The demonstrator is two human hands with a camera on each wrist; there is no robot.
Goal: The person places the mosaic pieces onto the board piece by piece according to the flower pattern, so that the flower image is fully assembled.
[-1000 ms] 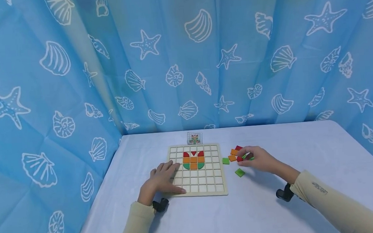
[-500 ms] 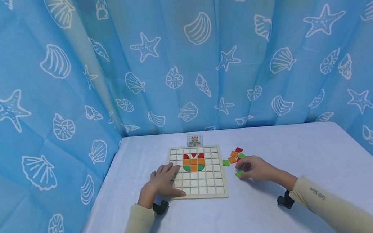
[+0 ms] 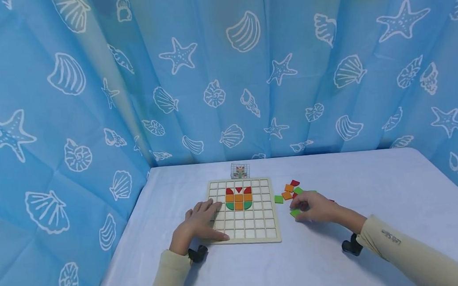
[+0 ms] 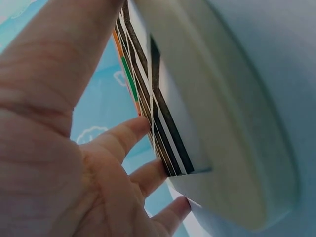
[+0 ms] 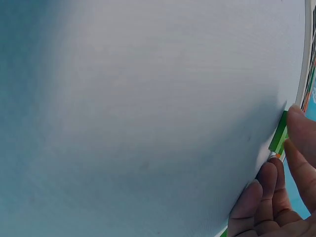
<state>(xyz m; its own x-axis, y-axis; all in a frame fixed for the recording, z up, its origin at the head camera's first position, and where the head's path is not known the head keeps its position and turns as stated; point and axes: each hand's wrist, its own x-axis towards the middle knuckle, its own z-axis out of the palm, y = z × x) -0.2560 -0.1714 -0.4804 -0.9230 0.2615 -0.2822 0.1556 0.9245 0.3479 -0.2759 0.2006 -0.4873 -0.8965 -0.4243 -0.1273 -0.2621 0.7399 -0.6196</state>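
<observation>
My left hand (image 3: 198,222) lies spread over the left edge of a pale wooden grid board (image 3: 256,241), thumb on the front rim. In the left wrist view its fingertips (image 4: 175,215) touch the board's side. Red, orange and green pieces form a tulip-like shape in the board's grid (image 3: 238,198). Right of the board, my right hand (image 3: 317,206) pinches a green square tile (image 3: 295,213) between thumb and index finger, low over the cloth. The right wrist view shows this green tile (image 5: 279,132) edge-on at the thumb tip.
A small pattern card (image 3: 240,170) stands behind the board. Beside the right hand lie loose pieces: orange tiles (image 3: 287,195), a red piece (image 3: 294,183) and another green tile (image 3: 278,199), with more partly hidden behind the hand. A blue shell-print curtain (image 3: 224,72) closes off the table's back.
My right hand has moved from the red and green pieces toward the front, down to the separate green tile, and now pinches it. The left hand stays in place.
</observation>
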